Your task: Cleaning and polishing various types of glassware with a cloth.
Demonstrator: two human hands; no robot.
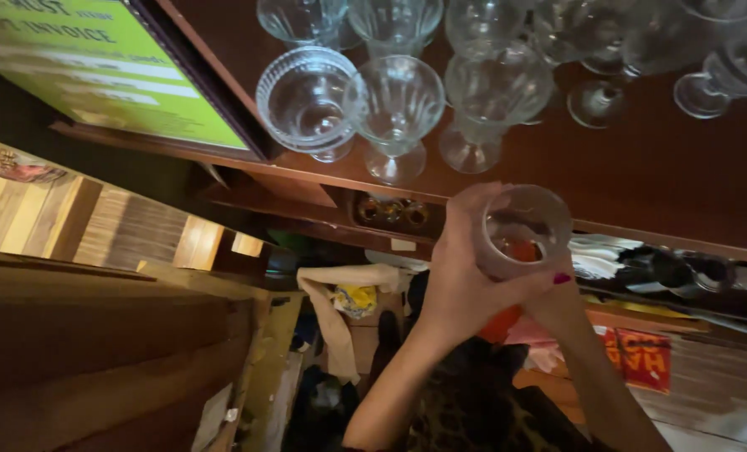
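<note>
Left hand (461,276): wrapped around a clear tumbler (520,228), frame centre.
Right hand (558,293): mostly hidden; grip cannot be told.
Stemmed glasses (399,105): ranged upper centre on the dark wooden counter (641,176).

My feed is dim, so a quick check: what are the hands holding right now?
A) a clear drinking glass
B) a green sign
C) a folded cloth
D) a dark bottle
A: both hands wrap a clear glass, the left hand around its side, the right hand mostly hidden behind it.
</note>
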